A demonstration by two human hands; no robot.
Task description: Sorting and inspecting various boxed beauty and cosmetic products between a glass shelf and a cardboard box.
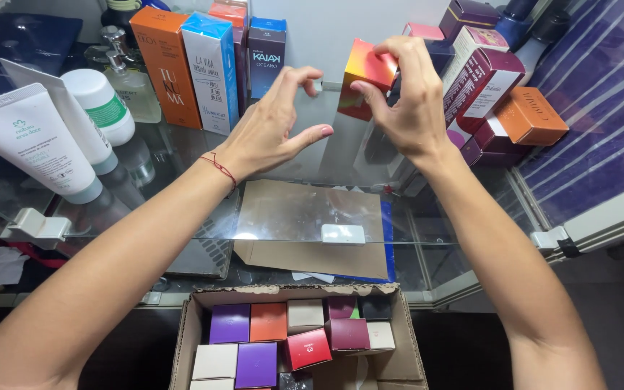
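2 bare hands reach over a glass shelf toward a red and orange box.

At the shelf's left edge lie white tubes; tall boxes stand along the back edge. The left hand is open, fingers curled, holding nothing. The right hand grips the red and orange box, standing near the back edge. A cardboard carton of small boxes sits below the front edge.

Bare glass shelf between box rows
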